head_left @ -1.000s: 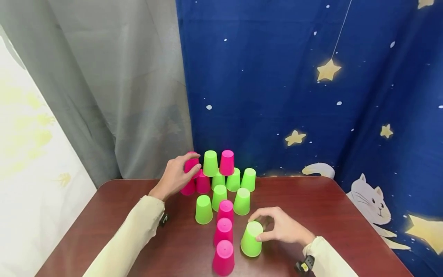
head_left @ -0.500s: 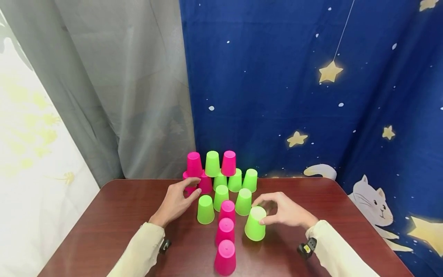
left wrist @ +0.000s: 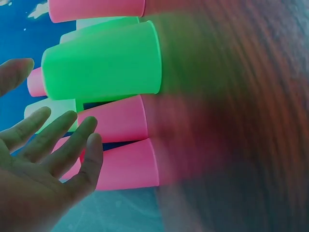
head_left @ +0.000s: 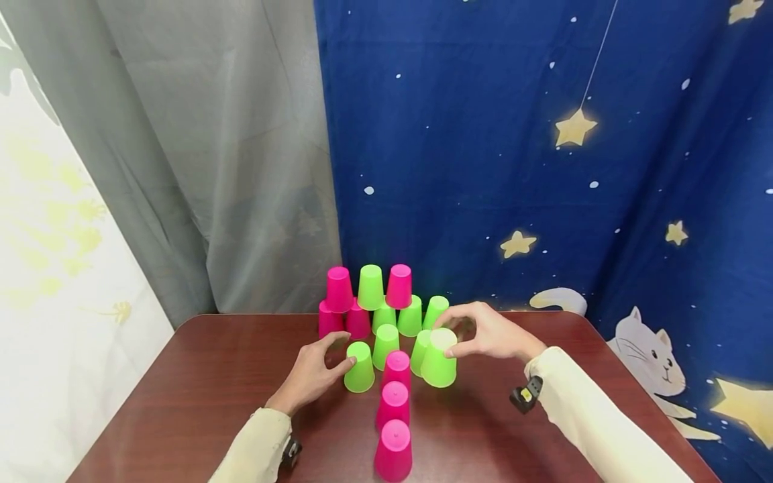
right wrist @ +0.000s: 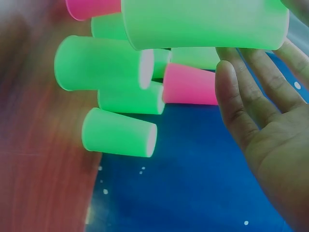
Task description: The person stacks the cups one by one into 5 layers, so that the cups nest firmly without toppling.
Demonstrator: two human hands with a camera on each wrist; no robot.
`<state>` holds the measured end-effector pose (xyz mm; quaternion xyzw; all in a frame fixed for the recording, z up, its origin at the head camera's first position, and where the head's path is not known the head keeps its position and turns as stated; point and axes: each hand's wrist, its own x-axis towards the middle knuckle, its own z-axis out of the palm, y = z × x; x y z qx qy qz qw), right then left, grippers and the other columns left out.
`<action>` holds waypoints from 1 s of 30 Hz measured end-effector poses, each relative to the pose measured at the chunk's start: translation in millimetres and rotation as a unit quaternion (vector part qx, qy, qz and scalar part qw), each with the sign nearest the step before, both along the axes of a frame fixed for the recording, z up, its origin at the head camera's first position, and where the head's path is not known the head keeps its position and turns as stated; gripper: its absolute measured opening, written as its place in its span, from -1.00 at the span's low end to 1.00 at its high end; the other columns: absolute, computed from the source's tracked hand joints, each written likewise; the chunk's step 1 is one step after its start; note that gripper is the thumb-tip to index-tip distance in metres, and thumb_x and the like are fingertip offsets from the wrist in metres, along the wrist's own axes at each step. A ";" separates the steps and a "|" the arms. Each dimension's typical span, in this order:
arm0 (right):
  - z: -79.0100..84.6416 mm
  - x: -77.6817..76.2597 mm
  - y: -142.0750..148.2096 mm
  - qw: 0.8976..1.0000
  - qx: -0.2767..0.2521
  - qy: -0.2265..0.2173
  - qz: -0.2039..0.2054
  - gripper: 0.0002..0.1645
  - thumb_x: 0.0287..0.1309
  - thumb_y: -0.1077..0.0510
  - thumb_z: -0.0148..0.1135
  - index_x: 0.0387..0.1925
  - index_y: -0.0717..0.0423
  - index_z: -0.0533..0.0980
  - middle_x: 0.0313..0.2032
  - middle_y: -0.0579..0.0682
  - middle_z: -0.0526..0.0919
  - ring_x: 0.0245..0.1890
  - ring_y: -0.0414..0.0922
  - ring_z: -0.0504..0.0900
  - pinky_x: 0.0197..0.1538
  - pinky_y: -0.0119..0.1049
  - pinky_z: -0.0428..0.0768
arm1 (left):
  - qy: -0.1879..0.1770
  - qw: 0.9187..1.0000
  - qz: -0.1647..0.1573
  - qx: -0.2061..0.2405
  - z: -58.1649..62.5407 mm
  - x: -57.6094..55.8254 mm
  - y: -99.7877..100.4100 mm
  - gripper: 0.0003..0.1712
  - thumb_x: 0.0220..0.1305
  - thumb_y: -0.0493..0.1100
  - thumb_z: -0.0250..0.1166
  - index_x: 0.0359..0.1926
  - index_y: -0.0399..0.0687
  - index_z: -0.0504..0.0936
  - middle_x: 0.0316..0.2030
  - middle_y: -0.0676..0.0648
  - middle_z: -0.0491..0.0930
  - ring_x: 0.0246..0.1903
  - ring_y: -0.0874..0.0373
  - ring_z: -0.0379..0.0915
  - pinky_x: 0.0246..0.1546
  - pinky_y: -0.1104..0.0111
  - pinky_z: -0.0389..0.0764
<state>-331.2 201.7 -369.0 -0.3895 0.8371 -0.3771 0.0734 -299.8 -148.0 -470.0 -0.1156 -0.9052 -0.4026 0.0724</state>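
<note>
My right hand pinches an upside-down green cup near its base, between thumb and fingers. This cup hangs raised and overlaps another upside-down green cup behind it. In the right wrist view the held cup crosses the top, with cups on the table beyond. My left hand is beside the left green cup, its thumb and fingertips spread around the near side. The left wrist view shows those fingers apart and loosely extended, with that green cup ahead of them.
Behind, a two-level wall of cups stands with a pink cup, a green cup and a pink cup on top. A front line of pink cups runs between the hands. The brown table meets curtains behind.
My right hand has carried the green cup up and away from me, toward the standing green cup. My left hand has come down from the back wall's top left pink cup to the left green cup.
</note>
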 end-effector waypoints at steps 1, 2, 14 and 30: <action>2.4 -2.3 -1.4 1.000 0.000 0.000 0.000 -0.55 0.01 0.07 0.55 -0.02 0.00 0.62 -0.25 -0.03 0.77 -0.32 -0.09 0.71 -0.21 -0.26 0.74 | -0.003 1.000 0.000 0.004 -1.6 0.2 0.6 -0.39 0.21 0.00 0.44 0.27 0.07 0.53 0.16 -0.03 0.63 0.18 -0.02 0.55 0.19 0.01 0.61; 4.7 -4.9 -2.7 1.000 0.000 -0.001 0.000 -0.55 0.01 0.08 0.55 -0.02 0.02 0.63 -0.25 -0.02 0.77 -0.31 -0.08 0.71 -0.20 -0.27 0.74 | -0.007 1.000 0.001 0.006 -3.3 0.3 1.1 -0.39 0.21 0.00 0.45 0.27 0.07 0.53 0.17 -0.03 0.62 0.19 -0.03 0.55 0.18 0.01 0.62; 22.0 -52.1 -14.0 0.999 0.033 0.006 -0.040 -0.57 0.06 0.07 0.52 -0.02 0.06 0.65 -0.15 0.01 0.77 -0.15 -0.14 0.69 -0.07 -0.35 0.72 | -0.003 1.000 0.006 0.029 -17.1 -2.3 6.9 -0.43 0.15 -0.03 0.49 0.20 0.14 0.57 0.00 0.04 0.68 -0.04 0.09 0.59 0.00 0.17 0.70; 4.3 -86.9 -22.2 0.970 0.007 0.047 -0.240 -0.59 0.08 0.04 0.50 -0.04 0.08 0.64 -0.12 0.06 0.75 -0.12 -0.02 0.68 0.05 -0.06 0.66 | -0.014 0.998 -0.011 0.062 -20.2 -4.8 10.3 -0.43 0.18 -0.05 0.48 0.20 0.11 0.55 -0.01 0.03 0.67 -0.05 0.12 0.63 0.03 0.17 0.72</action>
